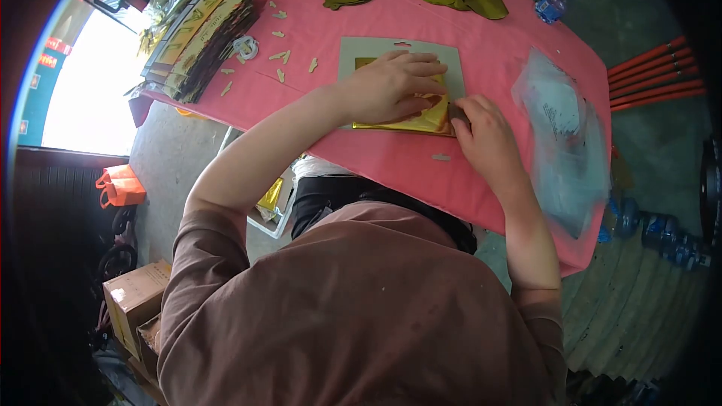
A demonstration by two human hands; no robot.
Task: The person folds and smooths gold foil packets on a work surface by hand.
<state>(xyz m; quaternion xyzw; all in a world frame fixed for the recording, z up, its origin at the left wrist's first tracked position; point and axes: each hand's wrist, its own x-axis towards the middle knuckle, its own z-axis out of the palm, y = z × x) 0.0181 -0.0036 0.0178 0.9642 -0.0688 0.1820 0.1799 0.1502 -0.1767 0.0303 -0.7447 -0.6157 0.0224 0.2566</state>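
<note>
Foil sheet on grey card, near edge of pink tablecloth

Left hand lies across the foil's gold face, fingers extended and slightly bent, not closed round anything. Right hand is at the near right corner, thumb and index finger at the edge; can't tell if they're pinching it (contact too small to see). Card's slotted end points away from the wearer. Small pale tabs scattered to the left, packet stack beyond them. Clear plastic sleeves piled right. Water bottle at far right.
</note>
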